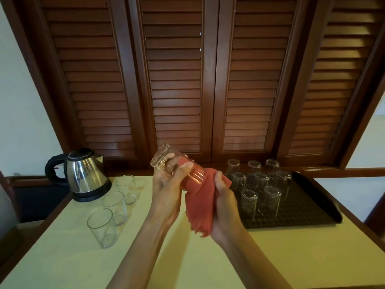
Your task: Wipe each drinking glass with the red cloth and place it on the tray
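My left hand (166, 188) grips a clear drinking glass (166, 158), held tilted with its base up and to the left. The red cloth (201, 205) is pushed into the glass's mouth and hangs below it, held by my right hand (224, 202). Three unwiped glasses stand upright on the table at the left: the nearest glass (102, 227), a middle glass (115, 206) and a far glass (127, 188). On the right, a dark tray (308, 209) carries several glasses upside down, such as the front one (249, 203).
A steel electric kettle (86, 174) stands at the table's back left. The pale yellow table (73, 263) has a wooden edge. Brown louvred shutters (177, 80) fill the wall behind.
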Demonstrator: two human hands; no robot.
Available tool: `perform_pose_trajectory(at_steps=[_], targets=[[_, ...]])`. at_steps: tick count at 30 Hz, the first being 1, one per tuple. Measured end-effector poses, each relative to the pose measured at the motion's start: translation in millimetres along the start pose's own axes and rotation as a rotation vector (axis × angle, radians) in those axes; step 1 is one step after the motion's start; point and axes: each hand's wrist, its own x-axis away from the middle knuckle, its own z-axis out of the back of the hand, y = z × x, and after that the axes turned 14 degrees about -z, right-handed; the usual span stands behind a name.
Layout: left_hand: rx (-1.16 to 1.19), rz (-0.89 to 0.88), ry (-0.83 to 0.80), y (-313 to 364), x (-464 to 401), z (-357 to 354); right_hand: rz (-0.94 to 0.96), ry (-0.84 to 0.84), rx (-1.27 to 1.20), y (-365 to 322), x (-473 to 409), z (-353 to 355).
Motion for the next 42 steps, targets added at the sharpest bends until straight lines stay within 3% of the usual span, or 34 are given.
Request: perform_pose_trajectory(at_steps=[3,5,7,9,11,12,14,15,16,20,24,29,33,38,42], targets=[[0.153,0.157,0.017,9.8,-4.4,-2.7,0.371,-0.049,0.413,20.8,-4.7,1.2],[0.231,0.276,0.045,16.1,-8.0,2.3,0.746,-0.157,0.966,21.8,-21.6,21.2],[0.263,0.343,0.029,18.0,-6.9,4.8,1.118,-0.063,1.567,12.1,-50.1,43.9],[0.235,0.356,0.041,15.7,-4.3,6.0,1.229,0.041,1.855,-0.7,-61.4,50.2],[0.216,0.337,0.038,14.5,-4.9,5.8,1.075,-0.006,1.782,1.5,-58.8,45.2],[0.216,0.325,0.023,13.0,-6.3,6.3,0.968,-0.083,1.578,10.0,-55.3,43.1],[0.228,0.290,-0.025,10.7,-9.6,10.9,0.503,-0.237,1.017,19.2,-37.0,29.8],[0.238,0.267,-0.049,8.8,-10.9,14.9,0.247,-0.266,0.718,18.3,-28.5,23.3],[0.244,0.240,-0.074,6.1,-12.5,18.9,0.104,-0.246,0.513,15.1,-22.6,18.7],[0.119,0.138,-0.181,-1.5,-15.9,27.2,-0.125,-0.172,0.053,6.5,-12.3,15.6],[-0.044,0.156,-0.264,-10.9,-12.2,30.7,-0.208,-0.021,-0.102,8.7,-7.1,18.2],[-0.119,0.234,-0.286,-35.3,5.6,17.1,-0.041,0.225,0.037,7.4,4.8,51.1],[-0.220,0.273,-0.306,-56.4,18.0,-21.0,0.140,0.505,0.250,-1.3,11.3,118.6],[-0.291,0.256,-0.377,-89.6,32.5,-87.6,0.369,0.700,0.865,-12.8,3.5,242.4],[-0.404,0.218,-0.486,-131.4,43.1,-148.5,0.239,0.798,1.520,-18.8,1.5,322.4]])
